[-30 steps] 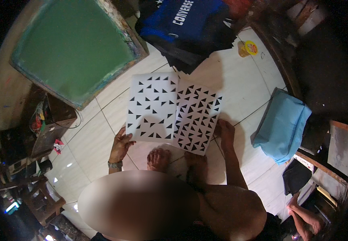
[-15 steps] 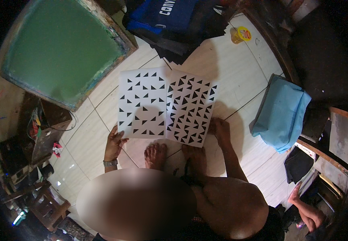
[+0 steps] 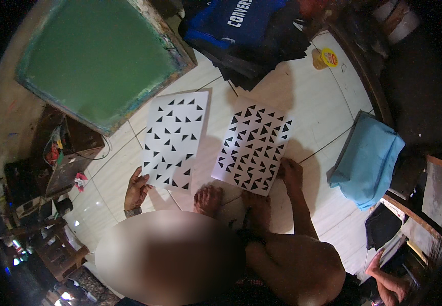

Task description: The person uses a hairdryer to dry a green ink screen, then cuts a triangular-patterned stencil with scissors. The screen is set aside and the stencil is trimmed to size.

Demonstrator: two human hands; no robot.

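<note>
Two white sheets printed with black triangles lie on the pale tiled floor. My left hand (image 3: 136,187) grips the lower left corner of the left sheet (image 3: 175,138), which has larger, sparser triangles. My right hand (image 3: 291,172) presses on the lower right corner of the right sheet (image 3: 254,144), which has smaller, denser triangles. A gap of bare floor separates the two sheets. My bare feet (image 3: 208,199) rest on the tiles just below the sheets.
A large green screen frame (image 3: 98,56) leans at the upper left. Dark blue and black fabric (image 3: 241,30) is piled at the top. A small yellow tin (image 3: 325,57) stands upper right, folded light blue cloth (image 3: 366,158) at right. Another person's hand (image 3: 376,262) shows lower right.
The two sheets, side by side and touching before, now lie apart. My left hand has drawn the left sheet leftward; my right hand stays on the right sheet's corner.
</note>
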